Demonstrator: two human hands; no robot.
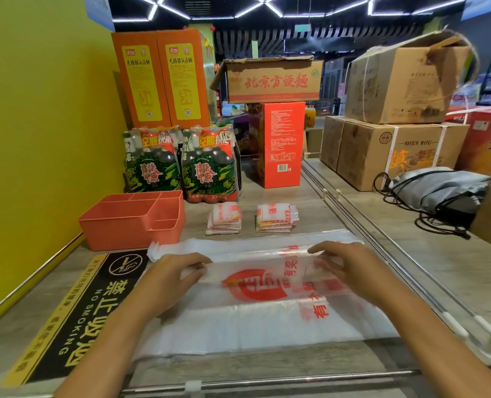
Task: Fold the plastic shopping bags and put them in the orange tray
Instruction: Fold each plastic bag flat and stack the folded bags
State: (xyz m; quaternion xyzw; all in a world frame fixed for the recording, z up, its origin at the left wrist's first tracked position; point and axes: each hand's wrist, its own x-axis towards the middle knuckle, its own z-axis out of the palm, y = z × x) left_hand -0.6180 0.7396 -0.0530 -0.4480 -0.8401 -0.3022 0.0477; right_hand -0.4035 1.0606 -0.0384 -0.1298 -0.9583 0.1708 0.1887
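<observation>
While the printed plastic shopping bag (255, 305) is lying flat across the worktop (411, 254), the left hand (171, 278) and right hand (350, 268) are pinching its folded far edge with curled fingers. Beyond the left hand the orange tray (132, 218) is sitting, with two folded bag stacks (224, 218) just past the fingertips.

My left hand (171, 278) hides part of the plastic bag (255, 297). My forearms run off the bottom edge. The shelves behind the cartons are too blurred to read.
</observation>
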